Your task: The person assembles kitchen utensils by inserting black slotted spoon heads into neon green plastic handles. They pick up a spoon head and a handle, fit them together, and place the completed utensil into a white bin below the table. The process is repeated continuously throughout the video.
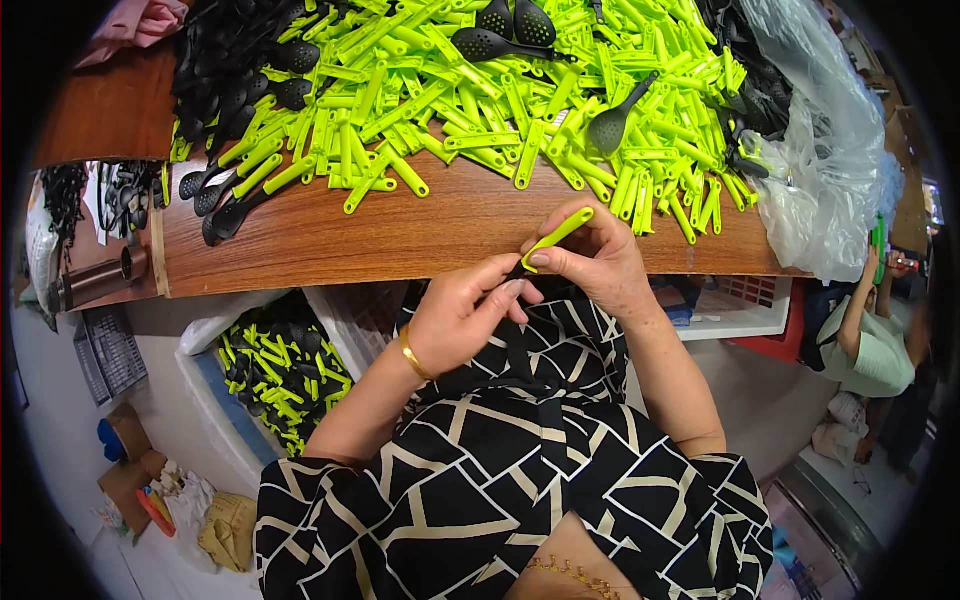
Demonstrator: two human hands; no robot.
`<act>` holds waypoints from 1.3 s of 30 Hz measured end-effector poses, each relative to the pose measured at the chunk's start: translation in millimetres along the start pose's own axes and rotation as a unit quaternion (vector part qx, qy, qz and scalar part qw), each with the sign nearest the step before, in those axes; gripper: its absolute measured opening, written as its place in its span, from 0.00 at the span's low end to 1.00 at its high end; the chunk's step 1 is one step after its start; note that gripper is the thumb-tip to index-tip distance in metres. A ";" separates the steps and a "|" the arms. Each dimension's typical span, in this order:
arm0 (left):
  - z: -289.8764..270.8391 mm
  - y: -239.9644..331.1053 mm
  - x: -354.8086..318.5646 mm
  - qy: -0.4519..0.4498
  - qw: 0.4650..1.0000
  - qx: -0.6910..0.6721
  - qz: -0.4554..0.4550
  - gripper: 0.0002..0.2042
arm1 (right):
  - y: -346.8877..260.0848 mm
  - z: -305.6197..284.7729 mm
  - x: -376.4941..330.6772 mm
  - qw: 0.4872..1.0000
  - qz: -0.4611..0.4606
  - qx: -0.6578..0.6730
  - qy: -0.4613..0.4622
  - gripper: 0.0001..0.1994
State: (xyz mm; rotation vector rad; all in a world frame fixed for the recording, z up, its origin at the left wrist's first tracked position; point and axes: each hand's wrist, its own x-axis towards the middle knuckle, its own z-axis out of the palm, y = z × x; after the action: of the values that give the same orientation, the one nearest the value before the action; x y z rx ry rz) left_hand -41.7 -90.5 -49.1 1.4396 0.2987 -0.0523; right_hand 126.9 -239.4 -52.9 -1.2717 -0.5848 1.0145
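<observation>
Over the near edge of a brown wooden table (350, 250), a person in a black, patterned garment (480, 440) holds a bright green handle (560, 237) in both hands, tilted so that its far end points between one and two o'clock. The right hand (607, 265) pinches the handle between thumb and fingers; the left hand (463, 308), fingers curled, presses thumb and forefinger together at the handle's near end, about a dark piece (517, 271) — mostly hidden, so its shape cannot be told. A gold bracelet (412, 355) rings the left wrist. Reckoned from the hands, a broad heap of green handles (480, 142) covers the table at twelve o'clock, with a black slotted spoon (608, 130) lying on it at one. More black utensils (230, 100) pile up at ten o'clock, and a clear plastic bag (805, 190) slumps between two and three. At eight, below the tabletop, stands a lined bin (190, 352) of mixed green and black pieces — and well apart, between three and four, is another person (870, 355).
</observation>
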 end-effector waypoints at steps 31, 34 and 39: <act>9.4 -86.8 -37.1 0.269 0.952 -0.147 0.022 0.11 | 26.5 63.1 26.5 0.797 -0.302 -0.523 -0.005 0.10; -1.3 -82.4 -38.6 0.229 0.957 -0.180 -0.009 0.12 | 14.4 40.7 34.4 0.805 -0.333 -0.491 0.007 0.11; -3.7 -53.1 -49.9 0.166 0.976 -0.134 -0.045 0.15 | -12.6 -16.4 64.3 0.633 -0.325 -0.696 0.097 0.10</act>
State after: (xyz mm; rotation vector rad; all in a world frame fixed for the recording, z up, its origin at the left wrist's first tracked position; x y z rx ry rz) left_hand -101.7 -101.4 -89.2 1.1618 0.6226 0.1525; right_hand 174.4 -191.5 -55.4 -2.1515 -1.6642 -0.4546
